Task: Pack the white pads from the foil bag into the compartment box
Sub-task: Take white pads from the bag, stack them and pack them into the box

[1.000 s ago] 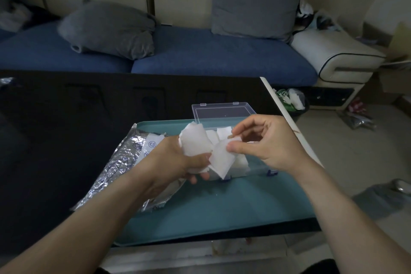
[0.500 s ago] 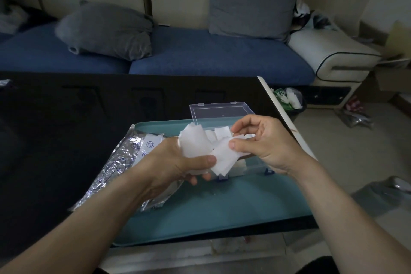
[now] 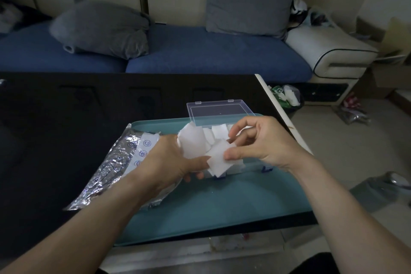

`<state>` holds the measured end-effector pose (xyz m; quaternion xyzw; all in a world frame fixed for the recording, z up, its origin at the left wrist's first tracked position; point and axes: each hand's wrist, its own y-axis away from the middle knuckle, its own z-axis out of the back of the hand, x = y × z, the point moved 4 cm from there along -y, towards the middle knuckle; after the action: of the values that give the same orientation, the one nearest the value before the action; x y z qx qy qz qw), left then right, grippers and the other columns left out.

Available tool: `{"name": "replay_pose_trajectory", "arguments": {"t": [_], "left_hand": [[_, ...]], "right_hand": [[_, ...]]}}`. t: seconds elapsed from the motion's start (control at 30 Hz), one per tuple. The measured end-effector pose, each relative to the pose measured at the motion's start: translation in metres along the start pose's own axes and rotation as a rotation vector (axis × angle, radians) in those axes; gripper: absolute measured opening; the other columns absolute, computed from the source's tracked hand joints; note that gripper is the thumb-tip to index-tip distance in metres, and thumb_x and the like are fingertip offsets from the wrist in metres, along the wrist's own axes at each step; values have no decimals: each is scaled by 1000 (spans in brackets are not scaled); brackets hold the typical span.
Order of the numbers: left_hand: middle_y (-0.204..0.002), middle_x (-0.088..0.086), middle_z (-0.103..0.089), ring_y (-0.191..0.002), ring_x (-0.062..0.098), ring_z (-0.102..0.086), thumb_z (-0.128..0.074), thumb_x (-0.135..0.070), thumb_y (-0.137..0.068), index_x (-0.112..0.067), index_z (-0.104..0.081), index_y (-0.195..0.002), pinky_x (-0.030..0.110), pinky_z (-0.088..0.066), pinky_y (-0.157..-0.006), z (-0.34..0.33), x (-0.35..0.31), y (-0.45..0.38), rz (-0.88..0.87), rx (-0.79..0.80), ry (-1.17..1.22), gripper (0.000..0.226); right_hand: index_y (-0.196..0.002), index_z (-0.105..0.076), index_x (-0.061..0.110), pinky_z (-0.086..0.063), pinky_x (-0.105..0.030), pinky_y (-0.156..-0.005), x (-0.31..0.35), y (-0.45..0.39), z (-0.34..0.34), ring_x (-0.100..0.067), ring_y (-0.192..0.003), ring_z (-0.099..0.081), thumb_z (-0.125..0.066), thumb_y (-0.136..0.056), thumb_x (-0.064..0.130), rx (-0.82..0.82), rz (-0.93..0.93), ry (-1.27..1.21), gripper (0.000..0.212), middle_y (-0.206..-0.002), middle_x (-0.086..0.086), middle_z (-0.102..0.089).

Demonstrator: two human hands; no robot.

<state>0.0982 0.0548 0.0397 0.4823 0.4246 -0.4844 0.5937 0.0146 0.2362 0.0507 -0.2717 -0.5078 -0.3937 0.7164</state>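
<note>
As a single white pad (image 3: 219, 159) is coming away from the stack of pads (image 3: 192, 143): peeling it off with the right hand (image 3: 264, 143), thumb and forefinger pinching its right edge. Gripping the stack in the left hand (image 3: 172, 161), fingers curled beneath and thumb pressing near the loosened pad's lower corner. Compared with a second ago, drawing the right hand slightly up and away to its own side, so that the pad is now showing more of its face, tilted, yet still overlapping the stack. Working directly over the compartment box (image 3: 255, 162), whose clear lid (image 3: 219, 111) is standing open beyond the hands, with more white pads already lying inside behind the fingers. Leaving the foil bag (image 3: 115, 167) flat to the outside of the left forearm, partly under it, on the teal tray (image 3: 222, 204) covering the dark surface (image 3: 66, 118). Judging by this, nearing separation of one pad, with placement into a compartment probably coming next.
</note>
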Motion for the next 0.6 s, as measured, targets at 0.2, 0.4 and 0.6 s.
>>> {"name": "replay_pose_trajectory", "arguments": {"t": [0.2, 0.4, 0.6], "left_hand": [[-58, 7, -68, -44, 9, -56, -76, -1, -82, -5, -70, -80, 20, -44, -44, -4, 0, 1, -46, 55, -60, 8], [-62, 7, -69, -50, 14, -60, -73, -2, -84, -3, -68, -89, 22, -45, -44, -5, 2, 2, -6, 96, 54, 7], [-91, 22, -70, -67, 33, -65, -51, -36, -98, -6, -62, -120, 28, -48, -44, -7, 7, 2, 232, 253, 333, 39]], "right_hand": [[-92, -70, 17, -60, -35, -80, -3, -3, -5, -16, -75, -71, -97, -52, 27, 2, -15, 100, 49, -83, -3, -76], [-106, -70, 10, -53, -24, -51, -8, 1, -8, -19, -65, -72, -86, -71, 17, 160, -105, 30, 39, -84, -6, -76], [-82, -70, 4, -44, -19, -41, 3, 6, 15, -13, -49, -63, -80, -68, 15, 99, -16, -122, 21, -69, -7, -73]]}}
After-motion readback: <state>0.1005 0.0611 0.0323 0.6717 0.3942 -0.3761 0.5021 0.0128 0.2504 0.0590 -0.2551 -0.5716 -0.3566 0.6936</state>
